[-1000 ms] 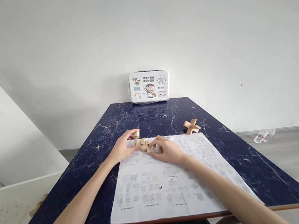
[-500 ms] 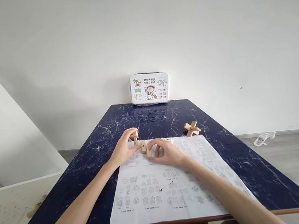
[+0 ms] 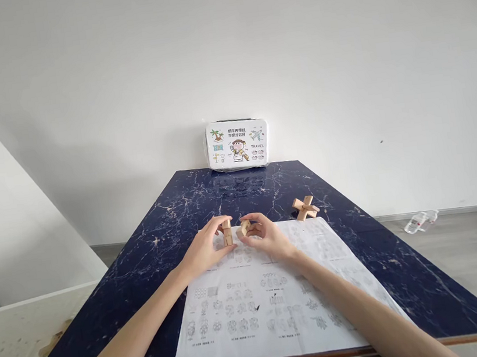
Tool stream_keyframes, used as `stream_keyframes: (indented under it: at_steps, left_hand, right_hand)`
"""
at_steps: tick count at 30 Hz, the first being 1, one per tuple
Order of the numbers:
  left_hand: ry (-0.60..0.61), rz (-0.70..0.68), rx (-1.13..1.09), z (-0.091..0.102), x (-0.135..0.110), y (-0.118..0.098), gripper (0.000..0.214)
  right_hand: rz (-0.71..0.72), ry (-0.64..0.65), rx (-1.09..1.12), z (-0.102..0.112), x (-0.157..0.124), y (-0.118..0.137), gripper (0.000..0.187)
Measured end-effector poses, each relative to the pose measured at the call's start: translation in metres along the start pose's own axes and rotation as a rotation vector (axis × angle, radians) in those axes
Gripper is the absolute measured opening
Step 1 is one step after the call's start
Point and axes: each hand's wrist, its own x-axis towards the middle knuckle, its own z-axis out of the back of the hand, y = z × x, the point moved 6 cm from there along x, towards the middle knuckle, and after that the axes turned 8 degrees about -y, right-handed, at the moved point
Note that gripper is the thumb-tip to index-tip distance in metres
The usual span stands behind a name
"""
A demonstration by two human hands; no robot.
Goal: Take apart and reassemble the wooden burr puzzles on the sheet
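Between the thumb and fingers of my left hand [image 3: 205, 244] stand light wooden puzzle pieces [image 3: 227, 234], held upright over the top of a printed sheet [image 3: 291, 312]. Just to the right, my right hand [image 3: 270, 238] pinches another notched wooden block [image 3: 244, 229], which is tilted. A small gap separates the two held parts. Fingers hide some of each. A star-shaped wooden puzzle [image 3: 306, 208] of crossed bars lies beyond the sheet's far right corner.
The dark blue marbled table [image 3: 159, 212] carries the sheet. At its far edge a white cartoon case [image 3: 237, 144] leans by the wall. A white perforated bin [image 3: 9, 343] is at lower left. Clear plastic bottles [image 3: 421, 222] lie on the floor at right.
My right hand has lifted and tilted its block off the sheet. My left hand has shifted right and down, and its fingers now close round the pieces beside it.
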Motion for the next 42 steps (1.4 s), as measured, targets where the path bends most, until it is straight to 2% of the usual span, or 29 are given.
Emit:
stream_keyframes:
  at_steps: [4, 9, 13, 19, 24, 30, 35, 42]
  left_hand:
    - [0.007, 0.056, 0.025, 0.0, -0.001, 0.001, 0.072]
    - [0.016, 0.018, 0.002, 0.001, 0.001, -0.005, 0.064]
    - [-0.003, -0.009, -0.024, 0.001, 0.001, -0.005, 0.065]
    - [-0.034, 0.024, -0.018, 0.001, 0.0, 0.002, 0.065]
    - [-0.009, 0.043, -0.014, -0.001, 0.0, 0.003, 0.064]
    - [0.01, 0.037, -0.004, -0.004, -0.001, 0.002, 0.063]
    - [0.004, 0.009, -0.005, -0.004, -0.002, 0.0, 0.062]
    - [0.013, -0.036, 0.018, -0.003, -0.002, -0.009, 0.055]
  right_hand:
    - [-0.135, 0.039, 0.073, 0.0, 0.002, -0.001, 0.043]
    - [-0.202, 0.006, 0.117, 0.002, 0.002, -0.001, 0.055]
    - [-0.257, 0.062, 0.197, -0.003, -0.001, 0.002, 0.057]
    - [-0.358, 0.156, 0.382, -0.01, -0.008, 0.009, 0.041]
    - [-0.285, 0.213, 0.385, -0.012, -0.009, 0.013, 0.046]
    - [-0.259, 0.178, 0.296, -0.011, -0.008, 0.008, 0.047]
    - [-0.227, 0.267, 0.185, -0.016, -0.012, 0.014, 0.048]
    - [-0.211, 0.377, 0.148, -0.022, -0.015, 0.012, 0.048]
